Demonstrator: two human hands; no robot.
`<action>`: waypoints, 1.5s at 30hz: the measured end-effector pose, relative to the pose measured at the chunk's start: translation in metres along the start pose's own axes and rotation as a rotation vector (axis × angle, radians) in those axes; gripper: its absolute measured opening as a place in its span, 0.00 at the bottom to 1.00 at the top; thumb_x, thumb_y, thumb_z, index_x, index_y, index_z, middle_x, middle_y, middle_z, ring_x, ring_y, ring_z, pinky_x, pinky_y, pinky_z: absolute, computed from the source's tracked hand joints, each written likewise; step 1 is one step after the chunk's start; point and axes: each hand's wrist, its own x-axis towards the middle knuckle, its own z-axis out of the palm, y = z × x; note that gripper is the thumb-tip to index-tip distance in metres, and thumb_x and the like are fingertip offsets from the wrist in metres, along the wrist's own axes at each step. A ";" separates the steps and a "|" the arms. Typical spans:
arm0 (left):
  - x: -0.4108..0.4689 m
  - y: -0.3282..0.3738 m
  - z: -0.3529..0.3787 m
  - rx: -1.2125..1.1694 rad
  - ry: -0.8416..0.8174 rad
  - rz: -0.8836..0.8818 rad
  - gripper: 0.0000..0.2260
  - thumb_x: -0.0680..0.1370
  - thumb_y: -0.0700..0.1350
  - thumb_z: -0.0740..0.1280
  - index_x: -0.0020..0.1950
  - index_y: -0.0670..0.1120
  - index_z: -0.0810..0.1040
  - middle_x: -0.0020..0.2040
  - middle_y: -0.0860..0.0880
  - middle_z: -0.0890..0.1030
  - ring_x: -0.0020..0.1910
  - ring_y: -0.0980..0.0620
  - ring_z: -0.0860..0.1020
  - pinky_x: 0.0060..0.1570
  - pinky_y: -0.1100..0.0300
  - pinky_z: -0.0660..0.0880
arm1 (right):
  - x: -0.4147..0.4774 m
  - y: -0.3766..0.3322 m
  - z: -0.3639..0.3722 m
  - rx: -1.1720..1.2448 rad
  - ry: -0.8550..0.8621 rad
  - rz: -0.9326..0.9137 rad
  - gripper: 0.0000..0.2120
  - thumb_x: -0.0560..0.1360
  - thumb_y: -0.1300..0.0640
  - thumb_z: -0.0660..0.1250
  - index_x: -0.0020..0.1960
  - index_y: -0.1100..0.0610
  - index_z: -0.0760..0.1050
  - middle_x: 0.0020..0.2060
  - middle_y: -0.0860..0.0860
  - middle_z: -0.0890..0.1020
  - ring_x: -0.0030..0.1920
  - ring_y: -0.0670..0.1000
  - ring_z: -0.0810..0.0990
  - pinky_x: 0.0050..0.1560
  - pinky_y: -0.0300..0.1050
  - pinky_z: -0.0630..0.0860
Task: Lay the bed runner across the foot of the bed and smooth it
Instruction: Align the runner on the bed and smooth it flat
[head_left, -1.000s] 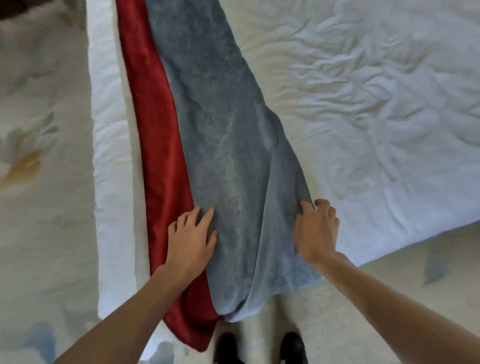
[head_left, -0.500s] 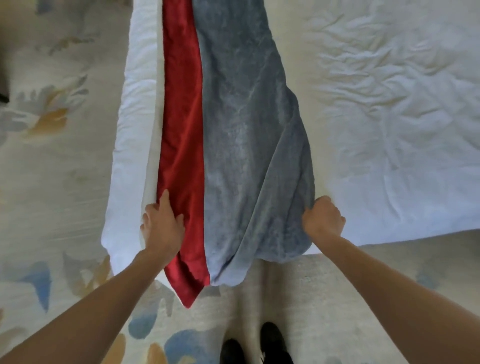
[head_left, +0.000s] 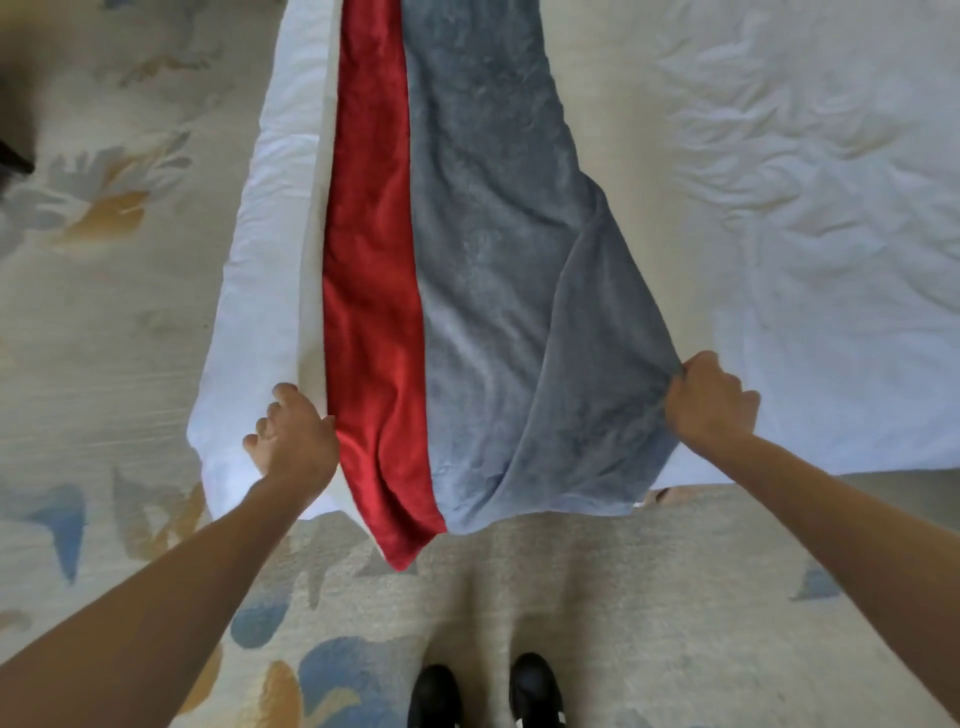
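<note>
The bed runner (head_left: 467, 260), a long cloth with a red strip beside a wider grey one, lies lengthwise on the bed (head_left: 831, 312), close along the bed's left edge, where a band of white bedding shows past the red. Its near end spills over the bed's near side and hangs toward the carpet (head_left: 104, 322), the red corner dropping lowest. The right hand (head_left: 711, 402) is at the bed's near side, fingers closed tight around the grey edge of the runner, holding it raised a little off the sheet, so that a long fold runs up the grey cloth from the fist. The left hand (head_left: 293, 441) is at the bed's near left corner, knuckles up and fingers curled, its thumb side touching the red edge; the hand hides its own underside, so I cannot tell whether it actually has hold of the cloth or only rests against it. Between the two hands the runner is loosely rumpled where it goes over the bed's edge. The white sheet on the rest of the bed, to the right of the runner, is heavily creased. Just off the bed's near side, a pair of black shoes (head_left: 434, 696) stands on the patterned carpet.
</note>
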 end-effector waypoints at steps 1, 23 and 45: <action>-0.001 0.000 0.002 -0.005 -0.004 0.013 0.21 0.77 0.44 0.65 0.64 0.37 0.63 0.58 0.36 0.75 0.59 0.34 0.72 0.58 0.43 0.65 | 0.004 0.006 -0.001 -0.003 0.004 0.013 0.09 0.78 0.59 0.56 0.56 0.60 0.69 0.44 0.58 0.78 0.47 0.61 0.77 0.51 0.51 0.64; 0.010 0.003 0.008 -0.168 0.063 -0.082 0.18 0.76 0.47 0.68 0.58 0.37 0.68 0.55 0.36 0.77 0.55 0.35 0.75 0.56 0.45 0.69 | 0.000 0.001 0.033 0.216 -0.033 0.183 0.14 0.75 0.49 0.66 0.54 0.59 0.72 0.43 0.55 0.76 0.44 0.57 0.71 0.55 0.53 0.65; 0.021 -0.030 -0.009 -0.287 0.183 0.097 0.10 0.76 0.46 0.65 0.53 0.42 0.79 0.53 0.41 0.80 0.48 0.40 0.78 0.49 0.51 0.75 | -0.015 -0.011 0.033 0.267 -0.010 0.134 0.18 0.74 0.46 0.68 0.54 0.59 0.71 0.48 0.56 0.80 0.50 0.62 0.78 0.55 0.58 0.72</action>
